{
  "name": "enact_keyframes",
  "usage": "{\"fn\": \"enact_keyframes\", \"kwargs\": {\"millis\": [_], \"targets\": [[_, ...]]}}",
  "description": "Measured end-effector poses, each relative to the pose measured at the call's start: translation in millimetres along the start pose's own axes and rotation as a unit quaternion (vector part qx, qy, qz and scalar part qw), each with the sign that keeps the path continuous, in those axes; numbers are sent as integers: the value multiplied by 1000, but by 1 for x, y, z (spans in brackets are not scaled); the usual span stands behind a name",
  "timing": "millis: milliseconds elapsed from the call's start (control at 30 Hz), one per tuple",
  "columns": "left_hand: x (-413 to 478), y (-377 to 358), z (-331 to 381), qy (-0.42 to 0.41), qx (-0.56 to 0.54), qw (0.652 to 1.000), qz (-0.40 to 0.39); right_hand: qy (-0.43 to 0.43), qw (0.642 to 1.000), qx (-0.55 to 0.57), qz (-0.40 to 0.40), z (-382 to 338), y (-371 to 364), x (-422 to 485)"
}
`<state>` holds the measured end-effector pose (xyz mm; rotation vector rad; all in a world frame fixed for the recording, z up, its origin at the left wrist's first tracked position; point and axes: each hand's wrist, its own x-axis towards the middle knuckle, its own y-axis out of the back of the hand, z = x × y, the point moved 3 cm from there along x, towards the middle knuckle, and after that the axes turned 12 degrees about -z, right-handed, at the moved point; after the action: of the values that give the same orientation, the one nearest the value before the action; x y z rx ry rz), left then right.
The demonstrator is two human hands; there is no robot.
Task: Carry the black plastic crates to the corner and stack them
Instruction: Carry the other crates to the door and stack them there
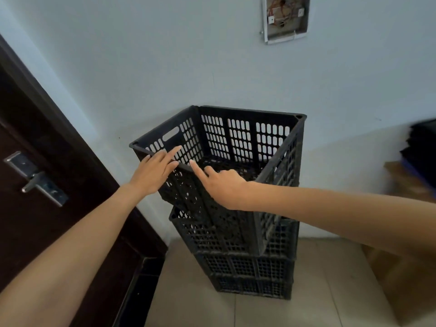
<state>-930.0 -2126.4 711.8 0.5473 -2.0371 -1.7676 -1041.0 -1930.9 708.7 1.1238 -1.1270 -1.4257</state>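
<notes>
A stack of black perforated plastic crates stands in the room's corner. The top crate (pixel 238 135) sits twisted and tilted against the lower crates (pixel 245 267). My left hand (pixel 154 172) lies with straight fingers on the near rim of the top crate. My right hand (pixel 221 185) is just right of it, index finger stretched out to the same rim, the other fingers loosely curled. Neither hand grips the crate.
A dark wooden door (pixel 47 166) with a metal handle (pixel 37 179) is close on the left. An open electrical box (pixel 285 17) hangs on the pale wall above. Dark and brown items (pixel 415 166) lie at the right edge. The floor (pixel 193 303) is tiled.
</notes>
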Motion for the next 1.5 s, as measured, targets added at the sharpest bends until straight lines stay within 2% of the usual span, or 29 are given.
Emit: {"fn": "enact_keyframes", "kwargs": {"millis": [267, 600, 867, 1100, 1333, 1500], "targets": [[6, 3, -6, -9, 44, 998, -49, 3, 999, -18, 50, 10, 1, 5], [17, 10, 19, -11, 85, 996, 13, -3, 1000, -19, 21, 57, 2, -5], [23, 16, 52, -51, 78, 996, 8, 16, 999, 11, 44, 112, -13, -18], [30, 24, 80, -78, 112, 991, 9, -16, 999, -17, 47, 154, -22, -31], [39, 15, 84, -132, 107, 983, 64, 0, 997, -30, 75, 165, -28, -33], [43, 14, 86, -131, 118, 982, 73, 8, 997, -42, 68, 173, -29, -31]]}}
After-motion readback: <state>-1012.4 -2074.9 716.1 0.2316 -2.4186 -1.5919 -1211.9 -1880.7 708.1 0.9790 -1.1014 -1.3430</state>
